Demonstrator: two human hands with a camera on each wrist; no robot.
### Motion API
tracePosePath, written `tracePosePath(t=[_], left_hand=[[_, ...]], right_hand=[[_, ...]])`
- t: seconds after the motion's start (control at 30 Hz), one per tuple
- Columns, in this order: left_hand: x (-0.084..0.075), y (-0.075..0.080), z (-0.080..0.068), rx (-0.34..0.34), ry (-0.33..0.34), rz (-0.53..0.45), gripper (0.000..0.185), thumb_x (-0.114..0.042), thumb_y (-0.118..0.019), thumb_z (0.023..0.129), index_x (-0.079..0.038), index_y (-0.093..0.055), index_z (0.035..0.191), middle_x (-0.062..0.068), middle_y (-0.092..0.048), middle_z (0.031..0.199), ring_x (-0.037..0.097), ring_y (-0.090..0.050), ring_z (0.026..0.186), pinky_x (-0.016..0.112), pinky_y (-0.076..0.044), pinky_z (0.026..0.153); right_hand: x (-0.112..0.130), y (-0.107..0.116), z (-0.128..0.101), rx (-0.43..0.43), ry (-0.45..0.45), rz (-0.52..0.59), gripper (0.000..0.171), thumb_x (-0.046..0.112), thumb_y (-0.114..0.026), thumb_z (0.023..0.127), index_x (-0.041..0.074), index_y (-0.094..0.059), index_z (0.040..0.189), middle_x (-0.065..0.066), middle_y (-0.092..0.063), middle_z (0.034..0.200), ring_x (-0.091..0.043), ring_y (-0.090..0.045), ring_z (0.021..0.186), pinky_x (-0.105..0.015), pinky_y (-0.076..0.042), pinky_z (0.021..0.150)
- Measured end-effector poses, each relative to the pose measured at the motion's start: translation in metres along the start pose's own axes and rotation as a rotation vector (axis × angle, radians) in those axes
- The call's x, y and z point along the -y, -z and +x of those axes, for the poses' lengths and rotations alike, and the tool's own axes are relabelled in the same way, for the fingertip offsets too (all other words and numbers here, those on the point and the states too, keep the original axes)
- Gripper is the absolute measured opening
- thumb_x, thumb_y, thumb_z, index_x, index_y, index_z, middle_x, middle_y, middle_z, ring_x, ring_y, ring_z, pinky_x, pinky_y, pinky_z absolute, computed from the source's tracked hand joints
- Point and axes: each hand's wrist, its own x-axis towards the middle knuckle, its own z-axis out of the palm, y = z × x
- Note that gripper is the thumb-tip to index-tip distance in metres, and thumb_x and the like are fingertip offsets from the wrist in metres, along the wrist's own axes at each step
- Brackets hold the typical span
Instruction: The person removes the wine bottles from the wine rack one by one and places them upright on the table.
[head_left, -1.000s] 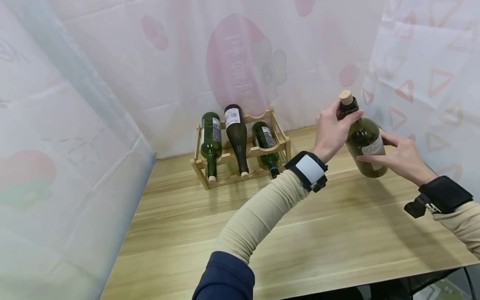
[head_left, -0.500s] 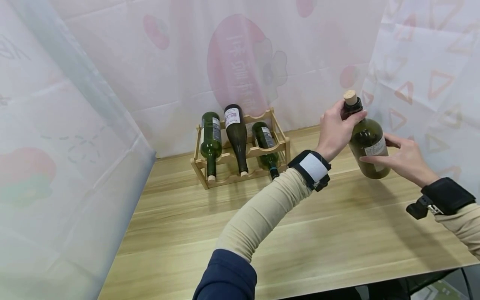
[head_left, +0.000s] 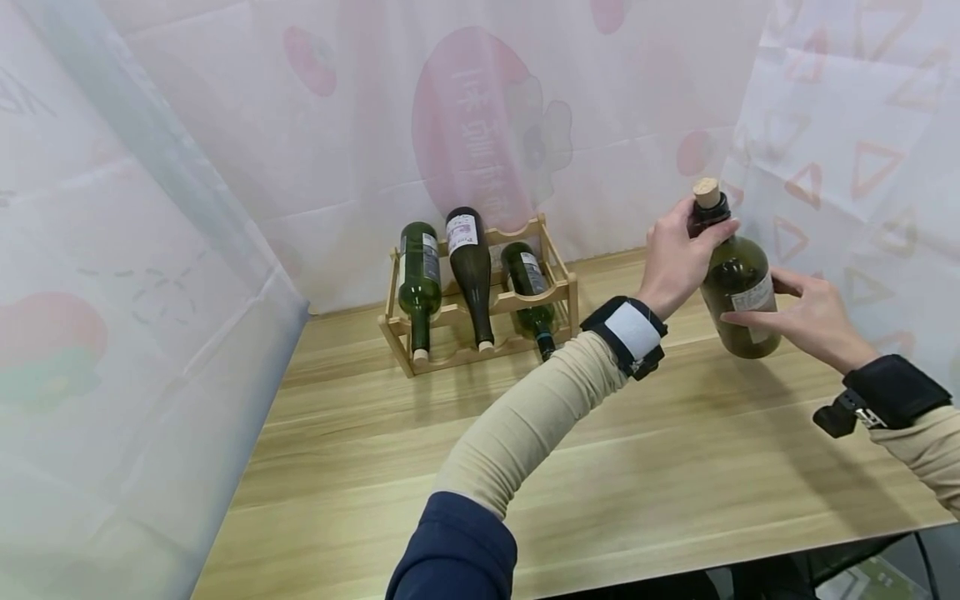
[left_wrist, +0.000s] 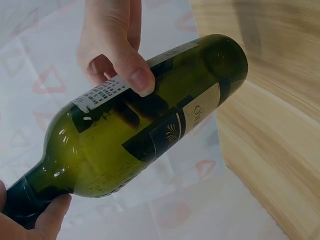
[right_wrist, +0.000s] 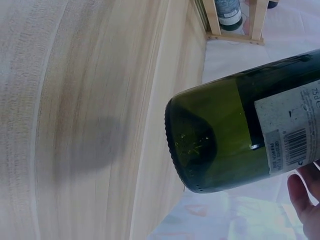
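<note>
We are reaching our left arm forward across the body, its left hand (head_left: 675,254) curling thumb and fingers into a grip at shoulder height. Our right hand (head_left: 806,321) is stretching in from the right side, fingers extended and thumb pressing. Both wrists are wearing dark straps over beige sleeves.

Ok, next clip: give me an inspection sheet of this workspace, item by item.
Surface: light wood-grain table, bare in front.
Job's things: corked dark green glass wine bottle, held off the table, roughly upright.
Clutter: small wooden bottle rack at the back, holding three green bottles lying down.
Hands: left hand grips the bottle's neck; right hand holds its body at the label.
Cables: nothing seen.
Surroundings: translucent printed sheets hang on three sides.
</note>
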Motion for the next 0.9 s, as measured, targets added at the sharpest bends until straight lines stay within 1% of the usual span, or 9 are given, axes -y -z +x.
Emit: tracePosePath(t=[0.03, 0.13, 0.27, 0.37, 0.5, 0.6, 0.7, 0.8, 0.9], left_hand=[[0.000, 0.000, 0.000, 0.001, 0.002, 0.001, 0.029, -0.021, -0.070, 0.089, -0.009, -0.064, 0.115, 0.004, -0.074, 0.109, 0.002, -0.068, 0.097, 0.006, -0.048, 0.078], [0.000, -0.001, 0.001, 0.004, 0.007, -0.003, 0.030, -0.022, -0.069, 0.089, -0.010, -0.064, 0.116, 0.004, -0.073, 0.109, 0.002, -0.068, 0.097, 0.006, -0.048, 0.078], [0.000, -0.003, 0.002, 0.004, 0.011, -0.001, 0.031, -0.023, -0.070, 0.089, -0.011, -0.064, 0.117, 0.003, -0.073, 0.110, 0.002, -0.068, 0.097, 0.006, -0.048, 0.078], [0.001, -0.004, 0.002, 0.007, 0.013, -0.001, 0.031, -0.023, -0.070, 0.089, -0.011, -0.064, 0.117, 0.003, -0.073, 0.110, 0.002, -0.068, 0.098, 0.006, -0.048, 0.079], [0.001, -0.006, 0.002, 0.008, 0.016, -0.004, 0.030, -0.022, -0.070, 0.089, -0.011, -0.064, 0.116, 0.003, -0.073, 0.110, 0.002, -0.068, 0.097, 0.006, -0.048, 0.079], [0.000, -0.008, 0.002, 0.006, 0.019, -0.001, 0.030, -0.023, -0.070, 0.089, -0.011, -0.064, 0.116, 0.002, -0.073, 0.110, 0.002, -0.068, 0.097, 0.007, -0.048, 0.079], [0.000, -0.009, 0.003, 0.009, 0.019, 0.000, 0.030, -0.023, -0.070, 0.089, -0.012, -0.064, 0.117, 0.002, -0.073, 0.110, 0.002, -0.068, 0.098, 0.007, -0.049, 0.079], [0.000, -0.010, 0.003, 0.009, 0.022, 0.002, 0.030, -0.023, -0.070, 0.089, -0.011, -0.064, 0.116, 0.002, -0.073, 0.110, 0.002, -0.068, 0.098, 0.007, -0.049, 0.080], [0.000, -0.012, 0.003, 0.006, 0.022, 0.005, 0.030, -0.023, -0.070, 0.089, -0.011, -0.064, 0.116, 0.003, -0.073, 0.109, 0.002, -0.068, 0.097, 0.007, -0.049, 0.079]], right_hand=[[0.000, 0.000, 0.000, 0.001, -0.003, -0.003, 0.071, 0.039, -0.082, 0.075, 0.030, -0.052, 0.139, -0.024, -0.059, 0.128, -0.020, -0.050, 0.112, -0.024, -0.034, 0.080], [0.000, 0.001, 0.000, -0.003, 0.004, 0.001, 0.072, 0.038, -0.082, 0.075, 0.028, -0.052, 0.139, -0.026, -0.059, 0.127, 0.000, -0.049, 0.105, -0.021, -0.034, 0.078], [-0.002, 0.001, 0.000, -0.015, 0.004, 0.001, 0.071, 0.038, -0.083, 0.074, 0.029, -0.053, 0.138, -0.004, -0.065, 0.120, 0.020, -0.037, 0.093, -0.018, -0.034, 0.075], [-0.004, 0.002, -0.001, -0.009, 0.005, 0.009, 0.071, 0.037, -0.083, 0.074, 0.029, -0.053, 0.138, -0.002, -0.064, 0.120, 0.021, -0.037, 0.092, -0.017, -0.035, 0.074], [-0.005, 0.003, -0.002, -0.006, 0.002, 0.002, 0.071, 0.038, -0.082, 0.075, 0.028, -0.053, 0.139, -0.024, -0.060, 0.126, 0.021, -0.036, 0.091, -0.016, -0.036, 0.072], [-0.006, 0.003, -0.002, -0.006, -0.008, -0.007, 0.071, 0.038, -0.082, 0.075, 0.026, -0.053, 0.138, -0.025, -0.059, 0.125, 0.016, -0.040, 0.093, -0.017, -0.036, 0.073], [-0.009, 0.004, -0.002, 0.011, -0.014, -0.004, 0.071, 0.038, -0.081, 0.077, 0.023, -0.052, 0.140, -0.025, -0.058, 0.127, -0.005, -0.050, 0.105, -0.023, -0.036, 0.076], [-0.010, 0.005, -0.002, 0.034, -0.017, 0.008, 0.074, 0.037, -0.079, 0.079, 0.021, -0.047, 0.143, -0.028, -0.056, 0.129, -0.031, -0.048, 0.117, -0.032, -0.036, 0.080], [-0.011, 0.005, -0.003, 0.039, -0.021, 0.007, 0.076, 0.037, -0.079, 0.079, 0.022, -0.045, 0.145, -0.029, -0.056, 0.129, -0.036, -0.045, 0.119, -0.035, -0.036, 0.080]])
